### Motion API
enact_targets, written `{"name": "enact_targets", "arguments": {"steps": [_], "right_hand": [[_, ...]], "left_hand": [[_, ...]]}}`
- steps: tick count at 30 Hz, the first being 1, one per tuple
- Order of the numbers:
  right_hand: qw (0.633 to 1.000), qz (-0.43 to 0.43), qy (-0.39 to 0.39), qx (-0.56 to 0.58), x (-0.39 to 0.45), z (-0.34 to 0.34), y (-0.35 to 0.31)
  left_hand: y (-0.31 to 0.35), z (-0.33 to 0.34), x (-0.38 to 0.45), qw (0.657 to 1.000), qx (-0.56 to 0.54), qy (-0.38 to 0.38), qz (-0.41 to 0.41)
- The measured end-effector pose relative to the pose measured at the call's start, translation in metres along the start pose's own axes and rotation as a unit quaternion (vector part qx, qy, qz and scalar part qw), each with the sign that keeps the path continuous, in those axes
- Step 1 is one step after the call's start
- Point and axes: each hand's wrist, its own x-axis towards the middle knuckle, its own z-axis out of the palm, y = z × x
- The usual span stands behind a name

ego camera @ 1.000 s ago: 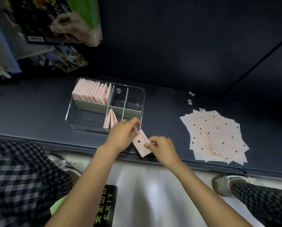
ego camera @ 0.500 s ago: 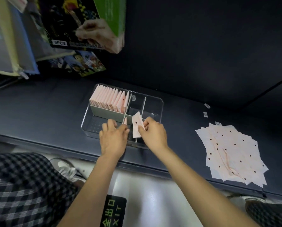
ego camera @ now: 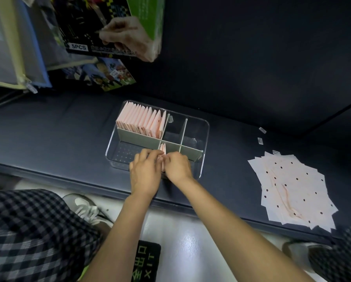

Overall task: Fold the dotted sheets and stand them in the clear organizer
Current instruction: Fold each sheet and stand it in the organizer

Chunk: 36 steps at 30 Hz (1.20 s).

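— Hands are right together over the near side of the clear organizer (ego camera: 204,139), see? The left hand (ego camera: 145,173) and the right hand (ego camera: 177,166) meet at a folded sheet (ego camera: 162,149) in the front compartment, by the middle divider.

— Are they pinching it?

— Fingertips of both seem pressed on its sides, though the knuckles hide the grip, so I can't say for sure. It stands on edge, its long axis running away from the person, like the packed row of folded sheets (ego camera: 141,121) in the back left compartment.

— And the ones left?

— The pile of dotted sheets (ego camera: 292,188) lies flat on the worktop (ego camera: 58,129), well off to the right. The right hand is nearer, so I'd guess it reaches there.
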Motion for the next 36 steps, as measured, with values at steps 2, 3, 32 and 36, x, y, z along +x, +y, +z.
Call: {"name": "enact_targets", "arguments": {"steps": [2,3,32,36], "right_hand": [[1.0,0.005,0.003,0.026,0.002,-0.001,0.003],[0.999,0.007,0.007,0.035,0.002,-0.001,0.004],[0.938,0.189,0.284,-0.061,-0.101,-0.15,0.384],[0.949,0.131,0.286,0.031,-0.106,-0.156,0.383]], "left_hand": [[0.001,0.001,-0.001,1.0,-0.01,-0.006,0.014],[0.0,0.001,-0.002,1.0,-0.004,-0.012,0.02],[0.064,0.101,-0.079,0.93,0.084,-0.275,0.228],[0.067,0.102,-0.081,0.931,0.076,-0.28,0.221]]}}
